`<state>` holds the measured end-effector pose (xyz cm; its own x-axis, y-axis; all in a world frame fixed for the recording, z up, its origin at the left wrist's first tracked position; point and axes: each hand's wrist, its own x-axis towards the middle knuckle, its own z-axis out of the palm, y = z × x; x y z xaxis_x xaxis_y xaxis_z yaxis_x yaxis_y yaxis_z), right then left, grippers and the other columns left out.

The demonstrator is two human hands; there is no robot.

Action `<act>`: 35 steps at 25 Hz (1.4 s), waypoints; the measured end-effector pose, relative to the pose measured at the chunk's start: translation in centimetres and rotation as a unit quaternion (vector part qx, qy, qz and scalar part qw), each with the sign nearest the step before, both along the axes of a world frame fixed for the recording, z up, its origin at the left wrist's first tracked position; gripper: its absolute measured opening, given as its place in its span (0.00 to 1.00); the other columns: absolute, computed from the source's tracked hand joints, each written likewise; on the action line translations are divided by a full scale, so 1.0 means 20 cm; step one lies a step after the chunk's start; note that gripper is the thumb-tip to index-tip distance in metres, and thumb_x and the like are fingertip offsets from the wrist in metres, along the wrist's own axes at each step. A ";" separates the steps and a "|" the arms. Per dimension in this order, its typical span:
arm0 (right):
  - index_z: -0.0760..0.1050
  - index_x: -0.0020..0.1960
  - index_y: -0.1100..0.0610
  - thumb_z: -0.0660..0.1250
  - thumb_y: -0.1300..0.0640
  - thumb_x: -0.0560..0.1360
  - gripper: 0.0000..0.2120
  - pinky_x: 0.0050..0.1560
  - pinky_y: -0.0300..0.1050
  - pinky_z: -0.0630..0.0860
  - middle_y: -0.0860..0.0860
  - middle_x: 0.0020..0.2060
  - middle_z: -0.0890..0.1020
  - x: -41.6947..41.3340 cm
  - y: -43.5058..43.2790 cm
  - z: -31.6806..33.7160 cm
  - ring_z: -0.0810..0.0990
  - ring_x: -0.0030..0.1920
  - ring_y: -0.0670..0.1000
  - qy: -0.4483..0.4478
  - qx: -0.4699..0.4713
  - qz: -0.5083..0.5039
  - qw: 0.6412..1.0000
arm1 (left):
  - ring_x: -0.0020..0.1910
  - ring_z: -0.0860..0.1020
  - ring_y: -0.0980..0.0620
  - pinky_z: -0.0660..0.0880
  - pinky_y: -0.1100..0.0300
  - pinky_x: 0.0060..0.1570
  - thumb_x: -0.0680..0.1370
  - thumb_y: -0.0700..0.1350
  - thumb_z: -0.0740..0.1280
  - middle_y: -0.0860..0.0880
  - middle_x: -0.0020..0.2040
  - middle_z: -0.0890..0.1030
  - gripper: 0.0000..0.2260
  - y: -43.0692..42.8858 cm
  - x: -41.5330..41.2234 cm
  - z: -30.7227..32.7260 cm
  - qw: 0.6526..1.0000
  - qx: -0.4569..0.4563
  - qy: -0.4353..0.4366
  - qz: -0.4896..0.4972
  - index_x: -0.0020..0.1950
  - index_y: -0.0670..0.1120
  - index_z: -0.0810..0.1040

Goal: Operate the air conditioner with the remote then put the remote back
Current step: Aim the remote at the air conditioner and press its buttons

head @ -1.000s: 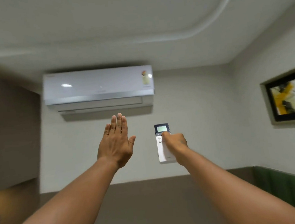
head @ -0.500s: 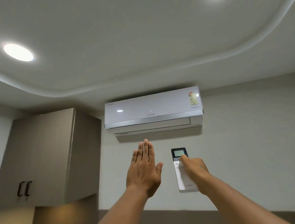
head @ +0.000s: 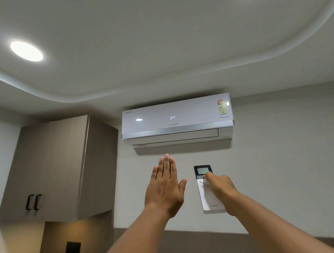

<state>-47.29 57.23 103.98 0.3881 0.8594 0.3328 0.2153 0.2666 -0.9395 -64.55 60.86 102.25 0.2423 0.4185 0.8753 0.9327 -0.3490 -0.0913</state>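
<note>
up on the wall the air conditioner read 24. right hand gripped the remote below it, thumb on the buttons, left hand raised flat and open beside it. cabinet doors were shut.

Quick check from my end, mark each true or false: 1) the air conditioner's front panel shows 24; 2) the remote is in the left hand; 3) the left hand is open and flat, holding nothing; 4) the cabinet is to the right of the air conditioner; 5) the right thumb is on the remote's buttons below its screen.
1) True: the air conditioner displays 24 on its front.
2) False: the right hand holds the remote.
3) True: the left hand is raised, fingers straight and together, empty.
4) False: the cabinet hangs to the left of the unit.
5) True: the thumb rests just under the lit screen.
</note>
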 end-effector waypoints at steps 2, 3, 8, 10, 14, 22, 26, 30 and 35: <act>0.77 0.44 0.60 0.61 0.51 0.73 0.13 0.33 0.42 0.73 0.57 0.36 0.82 0.00 0.00 -0.01 0.80 0.34 0.58 0.004 0.000 0.002 1.000 | 0.75 0.33 0.48 0.35 0.53 0.73 0.81 0.60 0.40 0.46 0.77 0.32 0.31 0.00 0.01 0.00 1.000 0.002 0.006 0.003 0.76 0.44 0.32; 0.77 0.43 0.60 0.61 0.51 0.73 0.13 0.33 0.42 0.73 0.57 0.36 0.82 0.00 0.01 -0.01 0.80 0.34 0.58 0.007 0.000 0.001 1.000 | 0.75 0.33 0.48 0.35 0.54 0.73 0.81 0.60 0.40 0.46 0.77 0.32 0.31 0.00 0.02 0.00 1.000 0.002 0.009 0.004 0.76 0.44 0.32; 0.76 0.43 0.59 0.61 0.50 0.73 0.13 0.33 0.42 0.71 0.57 0.36 0.81 0.02 0.03 -0.03 0.79 0.34 0.58 0.011 -0.001 -0.006 1.000 | 0.75 0.32 0.49 0.34 0.54 0.72 0.81 0.59 0.40 0.46 0.77 0.33 0.31 0.02 0.05 0.00 1.000 -0.001 0.015 0.005 0.76 0.44 0.33; 0.76 0.44 0.59 0.61 0.50 0.73 0.13 0.32 0.42 0.71 0.57 0.36 0.81 0.02 0.03 -0.03 0.79 0.34 0.58 0.009 -0.004 -0.011 1.000 | 0.75 0.33 0.49 0.34 0.54 0.72 0.81 0.59 0.40 0.46 0.78 0.33 0.31 0.03 0.06 -0.01 1.000 -0.001 0.016 0.005 0.76 0.44 0.33; 0.77 0.45 0.59 0.61 0.50 0.72 0.13 0.32 0.42 0.70 0.58 0.36 0.81 0.01 0.04 -0.04 0.79 0.34 0.58 0.003 -0.005 -0.010 1.000 | 0.75 0.33 0.49 0.34 0.54 0.72 0.81 0.60 0.40 0.46 0.78 0.34 0.31 0.05 0.05 -0.02 1.000 -0.003 0.014 0.007 0.76 0.44 0.33; 0.77 0.43 0.59 0.61 0.50 0.72 0.13 0.34 0.42 0.72 0.58 0.35 0.81 0.01 0.02 -0.03 0.79 0.34 0.59 -0.006 0.004 0.000 1.000 | 0.75 0.33 0.49 0.34 0.54 0.72 0.81 0.60 0.40 0.46 0.77 0.33 0.31 0.05 0.04 -0.02 1.000 -0.003 0.014 0.005 0.76 0.44 0.33; 0.76 0.42 0.59 0.61 0.51 0.71 0.12 0.33 0.42 0.73 0.57 0.34 0.81 0.03 0.00 -0.02 0.79 0.33 0.58 -0.001 0.004 0.000 1.000 | 0.75 0.32 0.49 0.33 0.54 0.71 0.81 0.60 0.39 0.46 0.77 0.33 0.31 0.04 0.04 -0.02 1.000 0.004 0.020 0.007 0.76 0.44 0.33; 0.77 0.42 0.60 0.61 0.51 0.70 0.12 0.34 0.43 0.74 0.57 0.34 0.81 0.05 -0.01 -0.02 0.80 0.32 0.59 -0.001 0.007 -0.003 1.000 | 0.74 0.32 0.49 0.33 0.55 0.71 0.81 0.60 0.39 0.46 0.77 0.33 0.31 0.04 0.05 -0.02 1.000 0.006 0.019 0.006 0.76 0.44 0.33; 0.78 0.45 0.60 0.61 0.51 0.71 0.13 0.34 0.43 0.73 0.58 0.36 0.82 0.06 -0.02 -0.01 0.79 0.34 0.59 -0.005 0.011 -0.009 1.000 | 0.75 0.33 0.49 0.34 0.54 0.72 0.81 0.60 0.39 0.45 0.78 0.34 0.31 0.03 0.06 -0.01 1.000 0.003 0.024 0.005 0.76 0.44 0.33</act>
